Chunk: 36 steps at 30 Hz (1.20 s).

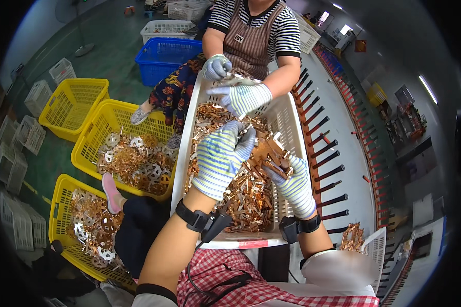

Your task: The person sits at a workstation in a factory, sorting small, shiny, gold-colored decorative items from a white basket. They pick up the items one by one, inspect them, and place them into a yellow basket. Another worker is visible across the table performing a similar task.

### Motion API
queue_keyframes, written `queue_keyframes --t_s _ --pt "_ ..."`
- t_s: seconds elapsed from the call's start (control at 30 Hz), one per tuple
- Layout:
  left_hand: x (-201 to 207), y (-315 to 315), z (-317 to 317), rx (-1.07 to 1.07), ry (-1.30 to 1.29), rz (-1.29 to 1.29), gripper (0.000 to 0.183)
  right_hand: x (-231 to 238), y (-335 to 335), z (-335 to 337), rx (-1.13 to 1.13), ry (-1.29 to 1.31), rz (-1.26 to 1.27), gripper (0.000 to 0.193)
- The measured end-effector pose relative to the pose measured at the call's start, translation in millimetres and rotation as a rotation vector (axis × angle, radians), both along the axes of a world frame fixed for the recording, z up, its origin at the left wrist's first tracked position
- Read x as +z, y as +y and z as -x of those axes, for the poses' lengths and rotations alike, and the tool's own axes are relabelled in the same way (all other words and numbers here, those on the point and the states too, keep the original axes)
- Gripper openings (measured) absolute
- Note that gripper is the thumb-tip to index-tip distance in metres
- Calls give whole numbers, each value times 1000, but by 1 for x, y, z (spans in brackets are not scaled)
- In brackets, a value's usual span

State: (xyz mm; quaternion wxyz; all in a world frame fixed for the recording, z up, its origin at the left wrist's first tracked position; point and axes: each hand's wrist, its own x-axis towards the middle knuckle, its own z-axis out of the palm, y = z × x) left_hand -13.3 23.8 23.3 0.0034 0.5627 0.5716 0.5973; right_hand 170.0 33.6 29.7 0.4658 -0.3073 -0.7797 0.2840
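Note:
A long white plastic basket point(181, 169) stands before me, filled with small copper-coloured metal pieces point(248, 197). My left hand point(217, 158), in a striped knit glove, is over the pieces with its thumb and fingers brought together; what they pinch is too small to make out. Gloved the same way, my right hand point(294, 187) is closed round flat copper-coloured metal parts point(269, 152) at the basket's right side. Across from me, a co-worker's gloved hands point(246, 99) are at the far end of the same basket, partly over the pieces.
On the floor to the left stand yellow baskets point(82, 134), two with metal parts inside. A blue crate point(147, 64) is beside the co-worker. Along the right runs a rack with black-handled rods point(325, 148). At lower right a white basket point(378, 250) sits near copper-coloured parts point(352, 238).

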Motion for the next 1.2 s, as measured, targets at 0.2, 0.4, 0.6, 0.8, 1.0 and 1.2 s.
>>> queue_keyframes --t_s 0.2,0.4,0.6,0.8,1.0,1.2 --pt "7 -10 11 -618 -1061 499 38 11 1 5 -26 -106 -90 27" --pt "4 -9 -21 -372 -221 173 21 1 23 -8 -128 61 242 11" --pt "8 -7 -14 -551 -832 299 29 -1 23 0 8 -312 -215 49" --pt "3 -3 -14 -398 -424 199 19 -6 26 -4 53 -305 -155 52" --pt "-2 -4 -6 -163 240 428 29 12 35 -23 -169 267 280 34" --pt "-14 2 8 -84 52 464 60 19 27 -30 85 158 728 25"
